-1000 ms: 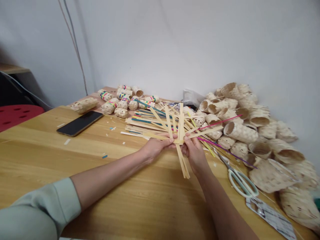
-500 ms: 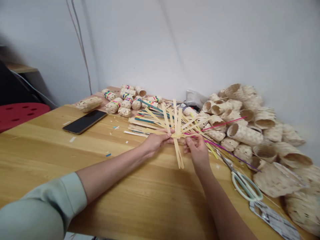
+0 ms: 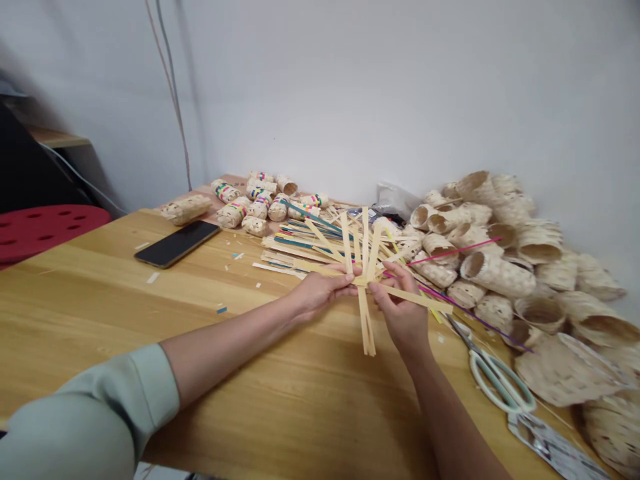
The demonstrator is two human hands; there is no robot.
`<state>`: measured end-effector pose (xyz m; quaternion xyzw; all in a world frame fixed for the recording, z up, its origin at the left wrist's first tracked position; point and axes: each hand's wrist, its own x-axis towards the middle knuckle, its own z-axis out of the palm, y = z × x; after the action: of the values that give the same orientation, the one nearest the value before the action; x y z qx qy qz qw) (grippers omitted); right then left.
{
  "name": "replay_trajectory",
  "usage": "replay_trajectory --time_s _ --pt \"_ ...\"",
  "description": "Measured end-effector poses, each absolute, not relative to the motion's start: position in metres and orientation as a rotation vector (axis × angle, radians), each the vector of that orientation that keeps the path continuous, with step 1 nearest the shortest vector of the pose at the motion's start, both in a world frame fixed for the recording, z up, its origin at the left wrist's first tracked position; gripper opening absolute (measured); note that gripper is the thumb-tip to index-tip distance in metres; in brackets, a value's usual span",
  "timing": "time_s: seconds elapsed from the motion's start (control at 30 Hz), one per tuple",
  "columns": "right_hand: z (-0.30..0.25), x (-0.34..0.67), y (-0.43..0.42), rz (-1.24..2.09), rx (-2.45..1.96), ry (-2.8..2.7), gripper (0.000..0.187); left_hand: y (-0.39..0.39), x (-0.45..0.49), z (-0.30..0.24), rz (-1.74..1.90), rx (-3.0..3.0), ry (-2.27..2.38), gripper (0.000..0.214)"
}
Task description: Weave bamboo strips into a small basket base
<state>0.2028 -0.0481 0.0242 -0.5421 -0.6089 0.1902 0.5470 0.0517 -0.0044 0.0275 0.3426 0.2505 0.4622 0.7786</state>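
Observation:
Crossed pale bamboo strips (image 3: 367, 247) fan out between my hands above the table, several pointing up and away, a few hanging toward me. My left hand (image 3: 327, 288) pinches them at the left of the crossing, thumb on top. On the other side, my right hand (image 3: 404, 310) has its thumb and fingers closed at the crossing's right edge. One strip (image 3: 423, 299) runs out to the right across the right hand's fingers. Behind the hands lies a heap of loose strips (image 3: 295, 241), plain and coloured.
Woven bamboo tubes (image 3: 497, 272) are piled on the right, with scissors (image 3: 500, 380) in front of them. Smaller tubes with coloured bands (image 3: 233, 212) lie at the back left, near a phone (image 3: 177, 243). A red stool (image 3: 55, 230) stands left of the wooden table (image 3: 240, 400).
The view has shifted slightly, so everything sits a little further right. One strip now sticks out rightward over my right hand, and my right fingers have moved closer around the crossing.

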Motion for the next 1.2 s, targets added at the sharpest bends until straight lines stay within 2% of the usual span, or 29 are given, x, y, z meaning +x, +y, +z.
replay_trajectory --time_s 0.2,0.43,0.6,0.8,0.97,1.2 --pt "0.026 0.202 -0.049 0.366 -1.362 -1.551 0.027 -0.009 0.054 0.025 1.035 0.843 0.475 0.013" --pt "0.032 0.200 -0.052 0.304 -1.357 -1.545 0.021 -0.012 0.052 0.031 1.009 0.920 0.464 0.025" --pt "0.033 0.202 -0.051 0.400 -1.319 -1.460 0.020 -0.013 0.051 0.034 0.962 1.012 0.407 0.038" --pt "0.030 0.204 -0.048 0.500 -1.286 -1.394 0.022 -0.011 0.052 0.033 0.981 1.045 0.343 0.031" --pt "0.029 0.198 -0.050 0.607 -1.279 -1.318 0.026 -0.010 0.053 0.037 1.037 1.050 0.430 0.017" --pt "0.027 0.198 -0.050 0.731 -1.196 -1.315 0.023 -0.013 0.052 0.045 1.129 1.114 0.581 0.015"
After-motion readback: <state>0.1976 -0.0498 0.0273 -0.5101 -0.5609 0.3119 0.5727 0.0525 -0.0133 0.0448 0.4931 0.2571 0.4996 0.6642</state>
